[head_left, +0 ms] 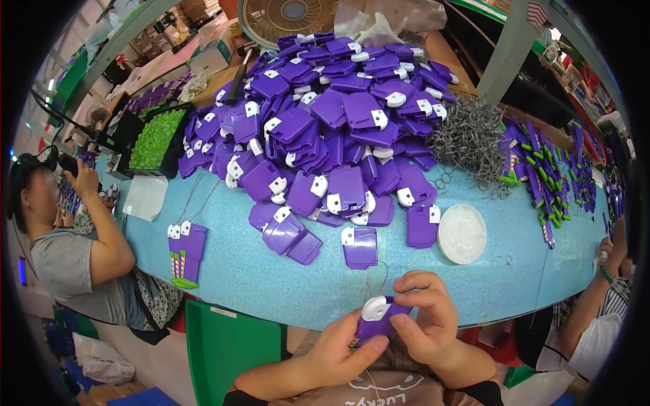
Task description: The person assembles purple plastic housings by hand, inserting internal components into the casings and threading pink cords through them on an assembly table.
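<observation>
Purple case [374, 329] (slanted); white corner [374, 309] far-left

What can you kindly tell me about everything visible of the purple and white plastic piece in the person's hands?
The purple and white plastic piece looks smooth and glossy, with a rounded white corner part at its upper left bearing small dark holes or marks. It is held tilted near the front edge of the light-blue tabletop. The left hand grips its left side; the right hand touches its right side. Fingers hide its lower part.

purple piece [372, 329] between fingers [410, 333]
</observation>
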A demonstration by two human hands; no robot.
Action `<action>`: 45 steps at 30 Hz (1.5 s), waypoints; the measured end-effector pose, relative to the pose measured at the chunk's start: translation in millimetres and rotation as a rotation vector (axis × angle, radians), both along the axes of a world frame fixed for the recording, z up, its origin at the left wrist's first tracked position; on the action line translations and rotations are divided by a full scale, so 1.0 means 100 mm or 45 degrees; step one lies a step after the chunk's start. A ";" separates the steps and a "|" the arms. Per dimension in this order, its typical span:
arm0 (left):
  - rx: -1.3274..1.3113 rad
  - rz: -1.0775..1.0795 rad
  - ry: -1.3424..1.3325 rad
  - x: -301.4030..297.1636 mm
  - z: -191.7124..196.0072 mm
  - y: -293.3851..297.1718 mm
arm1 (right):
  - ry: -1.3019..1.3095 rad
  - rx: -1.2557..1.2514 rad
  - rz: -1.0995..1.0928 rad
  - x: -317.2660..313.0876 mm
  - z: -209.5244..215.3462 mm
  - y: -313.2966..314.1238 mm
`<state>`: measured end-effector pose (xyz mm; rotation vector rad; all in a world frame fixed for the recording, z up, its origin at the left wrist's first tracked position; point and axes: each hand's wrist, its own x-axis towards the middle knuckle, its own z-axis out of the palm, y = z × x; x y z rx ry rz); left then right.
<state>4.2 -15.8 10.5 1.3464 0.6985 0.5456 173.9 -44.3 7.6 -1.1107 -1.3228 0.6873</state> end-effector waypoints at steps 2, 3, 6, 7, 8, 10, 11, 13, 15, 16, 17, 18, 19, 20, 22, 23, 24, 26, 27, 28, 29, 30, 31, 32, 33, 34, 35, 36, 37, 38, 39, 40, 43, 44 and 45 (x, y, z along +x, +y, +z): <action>-0.025 -0.021 0.068 -0.03 0.04 0.05 | 0.192 -0.070 -0.069 -0.08 0.00 0.00; -0.051 -0.037 0.132 -0.04 0.05 0.07 | 0.382 -0.139 -0.133 -0.11 0.00 -0.01; -0.041 -0.038 0.082 -0.06 0.00 0.11 | 0.042 -0.348 0.203 0.12 -0.05 -0.03; 0.006 -0.057 0.068 -0.05 0.00 0.13 | 0.053 -0.359 0.207 0.12 -0.04 -0.02; -0.006 -0.052 0.079 -0.03 0.03 0.15 | -0.027 -0.250 0.214 0.13 0.00 0.01; 0.451 0.133 -0.106 0.05 0.12 0.25 | -0.095 -0.160 0.222 0.12 0.05 0.01; 0.372 -0.078 -0.103 -0.02 0.16 0.34 | -0.111 -0.155 0.273 0.12 0.06 0.01; 0.337 -0.140 -0.112 -0.08 0.16 0.34 | -0.094 -0.161 0.328 0.07 0.06 -0.05; 0.315 -0.114 -0.095 -0.10 0.20 0.31 | -0.051 -0.141 0.294 0.01 0.01 -0.07; 0.340 -0.050 -0.070 -0.12 0.21 0.30 | -0.016 -0.109 0.248 -0.03 0.00 -0.06; 0.364 0.012 -0.047 -0.14 0.21 0.27 | -0.002 -0.062 0.194 -0.08 0.01 -0.03; 0.179 0.098 -0.260 -0.20 0.09 0.21 | 0.005 -0.071 0.193 -0.05 0.00 -0.03; 0.174 0.098 -0.253 -0.21 0.08 0.19 | -0.306 -0.101 0.305 0.02 -0.03 -0.02; 0.100 0.133 -0.340 -0.20 0.07 0.17 | -0.618 -0.129 0.414 0.05 -0.04 -0.03; 0.036 0.017 -0.337 -0.20 0.03 0.18 | -0.665 -0.171 0.402 0.02 0.01 -0.08; 0.034 0.006 -0.340 -0.18 -0.01 0.15 | -0.527 -0.146 0.278 -0.05 0.08 -0.09; -0.146 0.054 -0.422 -0.16 -0.05 0.09 | -0.389 -0.120 0.155 -0.08 0.14 -0.10; -0.346 0.149 -0.463 -0.17 -0.05 0.04 | -0.354 -0.217 0.225 -0.06 0.19 -0.14; -0.350 0.153 -0.457 -0.16 -0.01 0.06 | -0.322 -0.312 0.299 -0.05 0.19 -0.14; -0.563 0.143 -0.542 -0.14 0.04 0.07 | -0.320 -0.319 0.298 -0.04 0.20 -0.12; -0.777 0.135 -0.626 -0.13 0.07 0.08 | -0.200 -0.174 0.300 -0.04 0.19 -0.07; -0.784 0.111 -0.645 -0.12 0.06 0.06 | -0.079 -0.029 0.302 -0.04 0.17 -0.02; -0.790 0.113 -0.642 -0.10 0.08 0.06 | -0.007 -0.024 0.438 -0.02 0.12 0.01; -0.883 0.039 -0.691 -0.07 0.11 0.04 | -0.004 -0.029 0.439 -0.02 0.09 0.04; -0.975 -0.034 -0.740 -0.04 0.12 0.03 | -0.064 0.074 0.507 -0.01 0.07 0.07; -0.997 -0.048 -0.759 -0.04 0.10 0.02 | -0.126 0.181 0.577 -0.01 0.05 0.08; -0.996 -0.044 -0.759 -0.05 0.12 0.02 | -0.125 0.182 0.580 -0.01 0.03 0.07; -1.001 -0.017 -0.701 -0.06 0.15 0.02 | -0.140 0.151 0.622 0.01 0.01 0.06; -1.006 0.003 -0.645 -0.07 0.16 0.03 | -0.159 0.119 0.658 0.03 -0.01 0.04; -1.016 0.100 -0.711 -0.07 0.15 0.05 | 0.059 0.105 0.662 -0.02 0.01 0.04; -1.024 0.194 -0.777 -0.06 0.13 0.09 | 0.275 0.092 0.664 -0.08 0.03 0.03; -0.932 0.141 -0.886 -0.11 0.10 0.21 | 0.015 0.020 0.581 -0.09 0.11 -0.03; -0.506 0.363 -0.529 -0.17 0.00 0.19 | -0.557 -0.153 0.270 0.02 0.10 0.07; -0.345 0.426 -0.428 -0.24 -0.01 0.26 | -0.789 -0.223 0.195 0.05 0.17 0.10; -0.184 0.494 -0.324 -0.35 0.01 0.35 | -1.017 -0.288 0.115 0.08 0.24 0.14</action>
